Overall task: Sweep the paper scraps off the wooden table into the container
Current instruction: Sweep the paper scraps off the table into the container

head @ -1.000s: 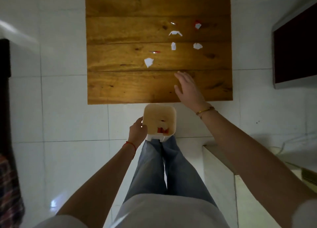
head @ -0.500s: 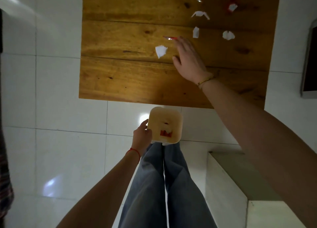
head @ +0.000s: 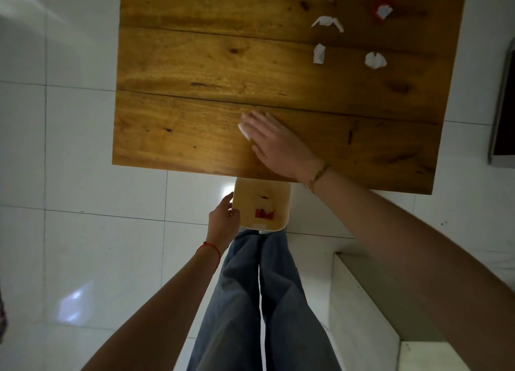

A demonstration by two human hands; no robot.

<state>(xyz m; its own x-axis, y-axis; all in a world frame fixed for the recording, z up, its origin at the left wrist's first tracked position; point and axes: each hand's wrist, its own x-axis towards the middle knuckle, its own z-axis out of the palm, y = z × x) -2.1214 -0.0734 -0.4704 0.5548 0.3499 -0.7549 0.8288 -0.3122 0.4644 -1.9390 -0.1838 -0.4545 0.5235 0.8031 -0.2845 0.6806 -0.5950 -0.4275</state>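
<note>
The right hand (head: 274, 140) lies flat, fingers (head: 252, 119) spread over a white scrap (head: 243, 130), near the tabletop (head: 181, 125)'s near edge. The left hand (head: 224, 220) grips the container (head: 262, 206) just below that edge (a catcher, presumably). Other scraps (head: 374, 60) sit toward the far right corner.

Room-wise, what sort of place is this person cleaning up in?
Probably a room in a home: a low wooden table on glossy white floor tiles, with what looks like a dark screen at the right edge.
</note>
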